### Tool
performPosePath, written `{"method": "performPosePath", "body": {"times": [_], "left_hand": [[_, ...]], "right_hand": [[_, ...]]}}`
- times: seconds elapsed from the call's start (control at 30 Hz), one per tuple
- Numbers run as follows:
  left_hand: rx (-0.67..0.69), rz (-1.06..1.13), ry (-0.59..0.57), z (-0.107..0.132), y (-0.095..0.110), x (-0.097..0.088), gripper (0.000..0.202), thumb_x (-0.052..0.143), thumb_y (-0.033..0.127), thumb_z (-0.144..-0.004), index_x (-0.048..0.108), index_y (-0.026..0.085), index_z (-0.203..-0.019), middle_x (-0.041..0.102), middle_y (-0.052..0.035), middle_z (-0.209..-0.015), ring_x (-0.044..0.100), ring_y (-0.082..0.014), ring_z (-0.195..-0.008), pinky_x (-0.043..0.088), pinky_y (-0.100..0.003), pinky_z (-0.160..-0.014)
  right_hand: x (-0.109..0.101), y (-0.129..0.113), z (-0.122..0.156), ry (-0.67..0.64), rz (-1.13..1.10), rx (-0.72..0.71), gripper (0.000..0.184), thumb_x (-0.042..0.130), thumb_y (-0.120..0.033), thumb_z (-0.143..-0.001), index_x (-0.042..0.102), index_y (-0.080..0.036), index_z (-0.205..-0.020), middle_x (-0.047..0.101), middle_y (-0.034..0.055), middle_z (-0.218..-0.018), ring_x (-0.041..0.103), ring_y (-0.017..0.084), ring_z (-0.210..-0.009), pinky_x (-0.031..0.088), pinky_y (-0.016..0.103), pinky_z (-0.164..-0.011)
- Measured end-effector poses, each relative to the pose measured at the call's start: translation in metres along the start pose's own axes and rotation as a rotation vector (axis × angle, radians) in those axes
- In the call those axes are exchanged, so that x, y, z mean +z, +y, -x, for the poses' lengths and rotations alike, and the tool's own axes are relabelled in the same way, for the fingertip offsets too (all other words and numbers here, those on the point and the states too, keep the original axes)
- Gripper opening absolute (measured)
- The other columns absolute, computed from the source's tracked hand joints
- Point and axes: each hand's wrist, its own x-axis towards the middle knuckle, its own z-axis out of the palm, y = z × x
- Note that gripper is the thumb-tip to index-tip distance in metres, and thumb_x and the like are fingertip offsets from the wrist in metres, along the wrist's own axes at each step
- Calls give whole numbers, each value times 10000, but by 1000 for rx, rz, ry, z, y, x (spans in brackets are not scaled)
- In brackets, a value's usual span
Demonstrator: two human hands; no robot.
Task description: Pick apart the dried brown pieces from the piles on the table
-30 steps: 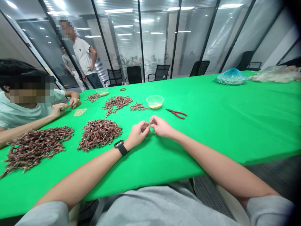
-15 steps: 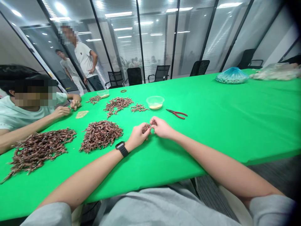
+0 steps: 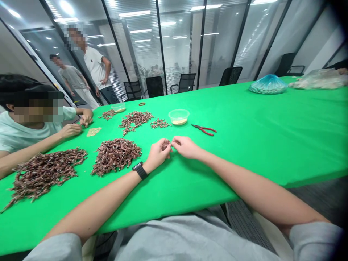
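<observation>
My left hand (image 3: 157,155), with a black watch (image 3: 140,170) on its wrist, is curled around a few small brown knobbly pieces (image 3: 165,145). Close against it, the fingertips of my right hand (image 3: 187,148) are pinched together; what they hold is too small to make out. Left of my hands lies a heap of the same brown pieces (image 3: 116,156). Smaller groups of brown pieces (image 3: 137,119) and a little cluster (image 3: 160,123) lie beyond. A clear plastic bowl (image 3: 178,114) with pale yellow bits stands past my hands, beside red-handled pliers (image 3: 204,129).
A co-worker's hands (image 3: 78,127) work at the left, near a patch of pale bits (image 3: 94,132) and another brown heap (image 3: 49,172). A second bowl (image 3: 118,106) and a reddish ring (image 3: 141,104) lie farther back. A blue bag (image 3: 268,85) sits far right on the green cloth (image 3: 261,134).
Both my hands have shifted slightly left, still together, with the right fingertips a little lower. In the background, one standing person has moved left.
</observation>
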Motion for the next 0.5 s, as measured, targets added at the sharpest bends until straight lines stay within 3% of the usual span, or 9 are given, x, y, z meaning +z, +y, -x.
{"method": "performPosePath", "body": {"times": [0.33, 0.5], "left_hand": [[-5, 98, -46, -1, 5, 0, 317, 552, 471, -949, 575, 155, -940, 680, -24, -758, 576, -87, -487, 457, -213, -483], [7, 107, -92, -3, 1, -1, 250, 483, 382, -987, 538, 154, -1071, 653, -5, -718, 605, -101, -538, 479, -223, -544]], "right_hand": [[-6, 6, 0, 115, 89, -200, 142, 571, -219, -855, 637, -151, -750, 574, -25, -634, 454, 104, -608, 285, 234, -601], [-8, 5, 0, 160, 94, -231, 226, 578, -291, -889, 680, -146, -750, 583, -18, -612, 454, 104, -599, 285, 239, -604]]}}
